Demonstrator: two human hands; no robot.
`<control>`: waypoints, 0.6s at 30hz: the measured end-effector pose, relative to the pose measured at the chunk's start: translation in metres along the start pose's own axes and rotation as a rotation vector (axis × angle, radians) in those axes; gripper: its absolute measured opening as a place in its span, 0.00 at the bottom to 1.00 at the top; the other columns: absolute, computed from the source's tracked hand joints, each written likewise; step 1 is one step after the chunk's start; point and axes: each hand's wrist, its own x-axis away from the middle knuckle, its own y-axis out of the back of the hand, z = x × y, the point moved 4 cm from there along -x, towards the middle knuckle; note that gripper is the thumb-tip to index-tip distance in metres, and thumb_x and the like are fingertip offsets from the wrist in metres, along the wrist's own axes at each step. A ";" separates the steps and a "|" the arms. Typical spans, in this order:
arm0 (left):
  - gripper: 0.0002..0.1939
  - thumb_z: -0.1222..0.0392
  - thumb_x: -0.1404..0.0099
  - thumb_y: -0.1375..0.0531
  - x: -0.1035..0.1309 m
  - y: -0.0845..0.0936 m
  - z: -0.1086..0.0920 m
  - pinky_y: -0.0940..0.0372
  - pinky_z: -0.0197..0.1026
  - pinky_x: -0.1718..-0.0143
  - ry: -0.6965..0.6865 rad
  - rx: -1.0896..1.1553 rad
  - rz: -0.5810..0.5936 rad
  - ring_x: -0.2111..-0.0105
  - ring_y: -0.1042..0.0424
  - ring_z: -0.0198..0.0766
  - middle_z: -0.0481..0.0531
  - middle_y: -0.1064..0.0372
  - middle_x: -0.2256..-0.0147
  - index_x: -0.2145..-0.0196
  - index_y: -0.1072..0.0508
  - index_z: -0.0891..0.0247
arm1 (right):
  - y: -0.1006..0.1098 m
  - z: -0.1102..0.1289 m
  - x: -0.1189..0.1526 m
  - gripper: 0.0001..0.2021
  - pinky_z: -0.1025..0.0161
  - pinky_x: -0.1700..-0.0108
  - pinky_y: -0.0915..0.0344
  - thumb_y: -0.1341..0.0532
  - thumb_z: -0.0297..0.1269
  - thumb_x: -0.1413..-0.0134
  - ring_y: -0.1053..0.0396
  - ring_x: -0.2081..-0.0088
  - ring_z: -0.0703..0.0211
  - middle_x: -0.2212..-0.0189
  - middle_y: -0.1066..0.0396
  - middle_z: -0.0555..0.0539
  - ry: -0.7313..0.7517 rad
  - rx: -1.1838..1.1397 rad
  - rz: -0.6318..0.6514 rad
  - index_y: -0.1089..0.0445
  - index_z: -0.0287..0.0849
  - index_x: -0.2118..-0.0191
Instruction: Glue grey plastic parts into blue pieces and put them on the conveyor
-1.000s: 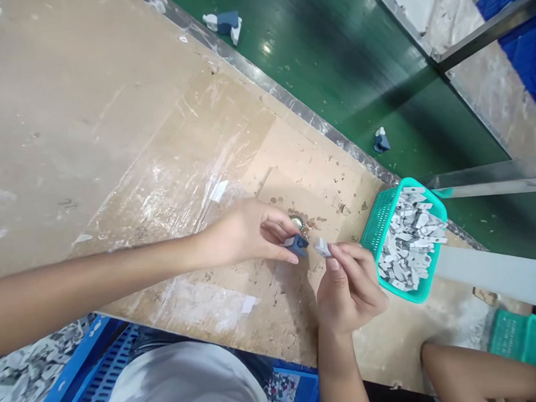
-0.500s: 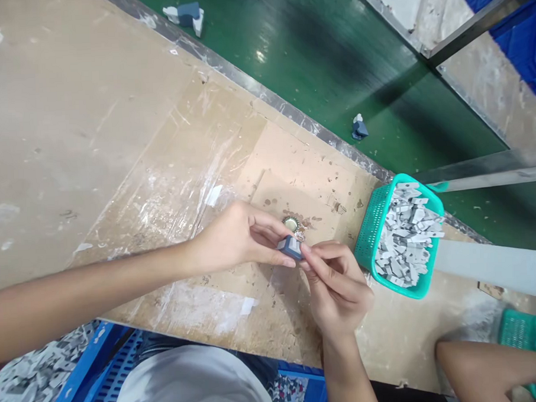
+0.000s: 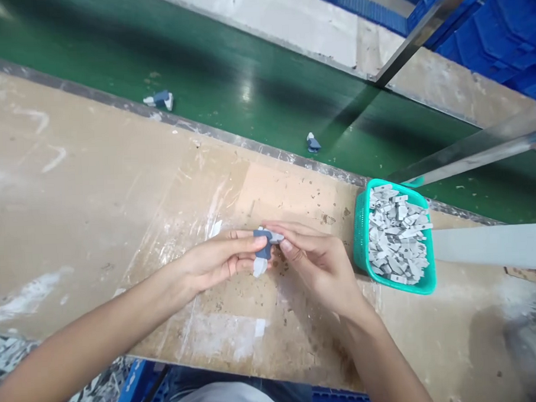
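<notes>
Left hand above scuffed worktop

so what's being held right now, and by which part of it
A dark blue piece with light grey parts: the left grip pinches its blue body, the right grip the grey end jutting right.

Left hand — with right hand — holds blue-white piece.

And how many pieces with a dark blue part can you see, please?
3: the held piece, between left hand and right hand; plus two on the green surface, the left piece and the right piece. More may be hidden.
</notes>
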 end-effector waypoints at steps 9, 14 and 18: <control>0.17 0.56 0.44 0.30 0.001 -0.005 -0.024 0.33 0.34 0.59 -0.165 -0.439 -0.281 0.59 0.26 0.39 0.54 0.24 0.58 0.56 0.21 0.59 | 0.020 -0.018 0.041 0.26 0.55 0.38 0.38 0.43 0.35 0.37 0.40 0.38 0.57 0.38 0.39 0.44 -0.059 0.255 -0.099 0.45 0.51 0.35; 0.21 0.52 0.46 0.30 -0.003 0.014 -0.084 0.39 0.41 0.48 -0.373 -0.789 -0.645 0.47 0.33 0.47 0.38 0.25 0.54 0.54 0.23 0.48 | 0.112 -0.060 0.079 0.13 0.54 0.49 0.32 0.43 0.34 0.39 0.29 0.54 0.55 0.56 0.26 0.43 -0.122 0.660 -0.616 0.25 0.45 0.52; 0.24 0.53 0.48 0.29 -0.043 0.031 -0.151 0.41 0.33 0.52 -0.732 -0.980 -0.674 0.55 0.33 0.37 0.32 0.26 0.62 0.52 0.25 0.51 | 0.169 -0.089 0.069 0.14 0.53 0.52 0.33 0.41 0.32 0.42 0.30 0.57 0.52 0.61 0.27 0.42 -0.278 0.944 -0.467 0.26 0.39 0.52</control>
